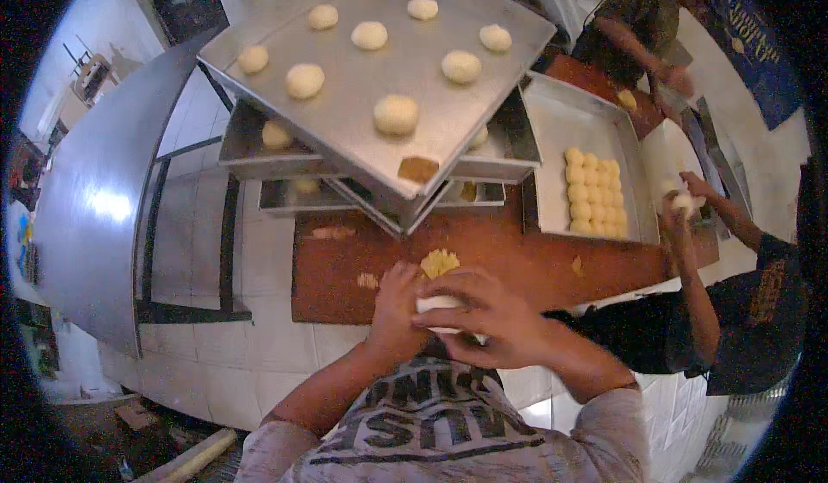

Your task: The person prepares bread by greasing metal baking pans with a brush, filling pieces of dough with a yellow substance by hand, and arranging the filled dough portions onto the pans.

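Close to my body, at the near edge of the brown work surface [483, 250], my left hand [398, 315] and my right hand [500, 319] are closed around a pale dough ball [440, 304]. The fingers of my right hand curl over its top, while my left hand cups its left side. Much of the ball is covered by my fingers. Just beyond my hands lies a small heap of yellow shreds [440, 263] that looks like grated cheese. More pale shreds [368, 281] are scattered left of it.
Ahead, a metal tray [345, 60] with several spaced dough balls [396, 115] rests crosswise on other stacked trays [267, 171]. To the right, another tray [561, 108] holds closely packed yellow dough balls [595, 194]. One co-worker [742, 310] handles dough at right; another person [638, 30] works farther back.
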Demonstrator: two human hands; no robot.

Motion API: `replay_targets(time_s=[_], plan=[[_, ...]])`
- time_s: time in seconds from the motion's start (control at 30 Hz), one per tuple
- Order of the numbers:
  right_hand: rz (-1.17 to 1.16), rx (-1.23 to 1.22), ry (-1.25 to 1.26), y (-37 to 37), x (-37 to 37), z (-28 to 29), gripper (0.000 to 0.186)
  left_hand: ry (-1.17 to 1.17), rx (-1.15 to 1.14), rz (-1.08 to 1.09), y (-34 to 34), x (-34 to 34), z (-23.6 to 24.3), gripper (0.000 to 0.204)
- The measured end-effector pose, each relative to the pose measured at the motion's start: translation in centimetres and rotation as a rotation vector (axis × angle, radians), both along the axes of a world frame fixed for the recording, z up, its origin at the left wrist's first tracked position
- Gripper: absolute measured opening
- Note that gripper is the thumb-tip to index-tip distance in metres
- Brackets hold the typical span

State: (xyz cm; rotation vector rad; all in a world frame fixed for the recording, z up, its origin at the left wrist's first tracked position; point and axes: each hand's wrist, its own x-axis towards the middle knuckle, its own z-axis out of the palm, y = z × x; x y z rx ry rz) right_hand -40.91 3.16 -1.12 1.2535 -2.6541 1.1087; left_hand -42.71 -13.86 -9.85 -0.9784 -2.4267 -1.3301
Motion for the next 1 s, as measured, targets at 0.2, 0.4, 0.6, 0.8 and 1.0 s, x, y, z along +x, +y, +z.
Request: replay_targets(time_s=[0.2, 0.4, 0.6, 0.8, 1.0], plan=[[-0.051, -0.306, 0.141, 4.2, -12.9, 10.5, 0.032, -0.335, -0.177, 0.351, -5.2, -1.0, -5.7, 0.036], [-0.138, -0.710, 0.211, 0.0, -32.4, 15.7, 0.037, 0.073, -0.403, 0.821, -6.1, -2.0, -11.6, 0.026], [-0.727, -0.212, 0.505, -3.7, -46.7, 13.6, 0.055, -0.155, -0.372, 0.841, -5.6, -2.0, -10.8, 0.025], [-0.350, 0.502, 0.475, -2.3, -51.1, 8.0, 0.045, -0.077, -0.409, 0.799, -4.9, -2.5, -9.0, 0.028], [-0.243, -0.301, 0.504, 2.1, -34.5, 16.8, 0.035, -0.075, -0.369, 0.833, -5.5, -2.6, -11.2, 0.030]])
